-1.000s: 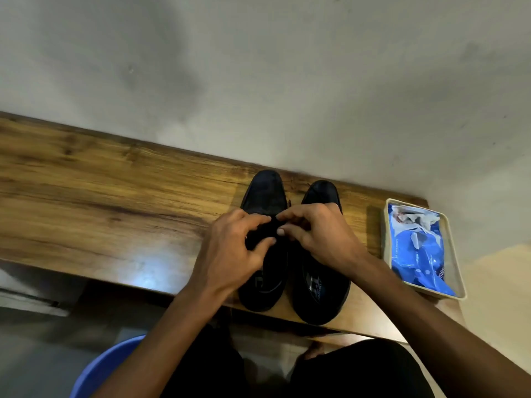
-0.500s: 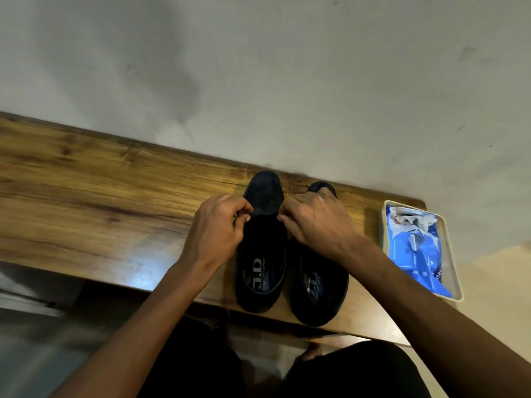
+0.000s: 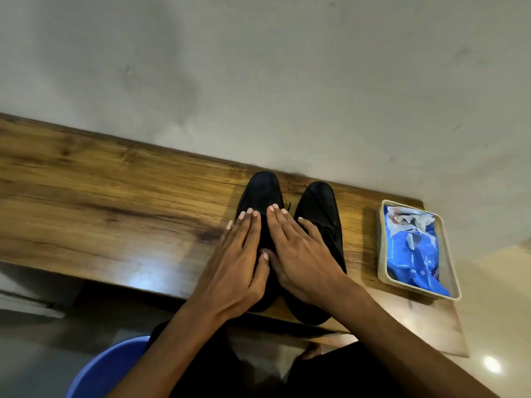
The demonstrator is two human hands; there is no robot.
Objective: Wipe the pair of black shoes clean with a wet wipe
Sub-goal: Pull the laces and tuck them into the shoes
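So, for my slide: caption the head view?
Both hands rest flat on black shoes; wipes pack sits untouched.

Left shoe [image 3: 260,193] and right shoe [image 3: 319,208]: black, matt, smooth uppers that looked like leather. Table [image 3: 115,202]: wood-grain top, brown, with a slight sheen and one bright glare patch near the front edge. Tray [image 3: 382,271]: pale, translucent plastic. Wet wipe pack [image 3: 413,254]: glossy blue plastic film, crinkled. Wall [image 3: 258,67]: matt grey-white plaster, faintly smudged.
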